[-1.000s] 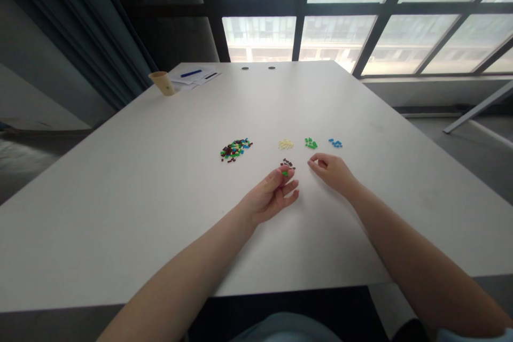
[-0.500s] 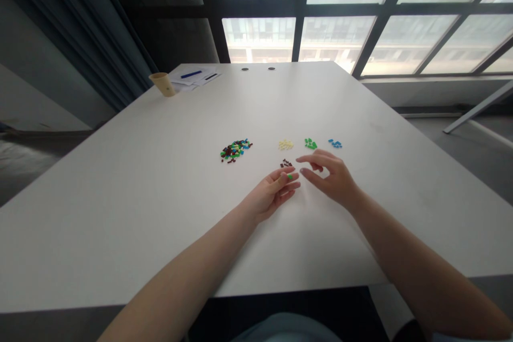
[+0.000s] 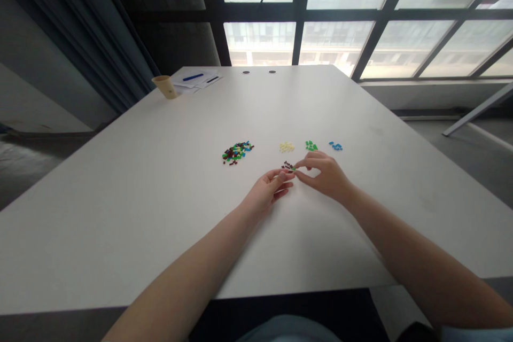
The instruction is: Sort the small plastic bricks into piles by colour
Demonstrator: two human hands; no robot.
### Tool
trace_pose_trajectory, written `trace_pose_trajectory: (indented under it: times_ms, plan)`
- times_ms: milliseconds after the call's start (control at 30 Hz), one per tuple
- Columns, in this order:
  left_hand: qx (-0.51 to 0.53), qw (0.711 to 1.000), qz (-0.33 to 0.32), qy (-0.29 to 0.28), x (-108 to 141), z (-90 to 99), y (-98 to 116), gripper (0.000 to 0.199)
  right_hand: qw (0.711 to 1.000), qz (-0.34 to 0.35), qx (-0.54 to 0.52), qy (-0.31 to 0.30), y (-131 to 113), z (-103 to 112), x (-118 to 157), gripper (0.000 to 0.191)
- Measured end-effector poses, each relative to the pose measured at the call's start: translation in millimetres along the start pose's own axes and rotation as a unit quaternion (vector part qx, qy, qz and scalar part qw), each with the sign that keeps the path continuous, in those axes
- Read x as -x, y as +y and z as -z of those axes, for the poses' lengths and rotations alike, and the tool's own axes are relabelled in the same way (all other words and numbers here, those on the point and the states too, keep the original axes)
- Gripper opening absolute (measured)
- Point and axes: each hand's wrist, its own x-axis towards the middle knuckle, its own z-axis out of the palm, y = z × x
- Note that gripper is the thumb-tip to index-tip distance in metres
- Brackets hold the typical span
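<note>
At the far left a dark blue-grey curtain (image 3: 116,37) hangs in folds beside the white table (image 3: 120,224), and near that side of the tabletop a tan cup (image 3: 165,88) stands just beside some white papers (image 3: 202,84), on which lie a blue pen (image 3: 193,77) and a darker, slimmer stick (image 3: 212,79). Further right, well nearer the person, sits a mixed heap of small bricks (image 3: 238,153) in dark brown, green, blue and pale yellow. Next comes the left hand (image 3: 272,184), its thumb and forefinger close together at the green brick (image 3: 294,169) (whether they clamp it, I cannot tell), with the other fingers loosely curled. Just beyond those fingertips lies a cluster of dark brown bricks (image 3: 287,165), and farther off a group of pale yellow bricks (image 3: 287,147). The green brick is where the two hands meet, pinched between the thumb and forefinger of the right hand (image 3: 316,168). Just past that hand's knuckles is a group of green bricks (image 3: 311,146); to their right, a little apart, lie blue bricks (image 3: 335,146).
</note>
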Motion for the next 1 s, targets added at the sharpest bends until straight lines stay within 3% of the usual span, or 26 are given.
trace_pose_trajectory:
  times_ms: [100,200,333,767,933,1000]
  plan:
    - [-0.031,0.998,-0.014,0.048,-2,5.7,6,0.038,0.994,-0.078,0.075,0.005,43,12,-14,0.017]
    - [-0.047,0.996,-0.025,0.075,-5,12.1,11,0.035,0.972,-0.168,0.162,-0.029,88,18,-25,0.021]
    - [-0.044,0.994,-0.022,0.093,-8,16.5,12,0.034,0.948,-0.202,0.231,-0.088,119,13,-34,0.023]
    - [-0.037,0.996,-0.018,0.084,-7,18.0,13,0.031,0.921,-0.272,0.249,-0.129,125,-4,-38,0.027]
    - [-0.070,0.984,-0.081,0.146,-14,39.2,35,0.022,0.919,-0.279,0.257,-0.109,118,6,-31,0.030]
    - [-0.147,0.956,-0.148,0.208,-19,58.6,48,0.018,0.922,-0.272,0.259,-0.095,111,11,-27,0.030]
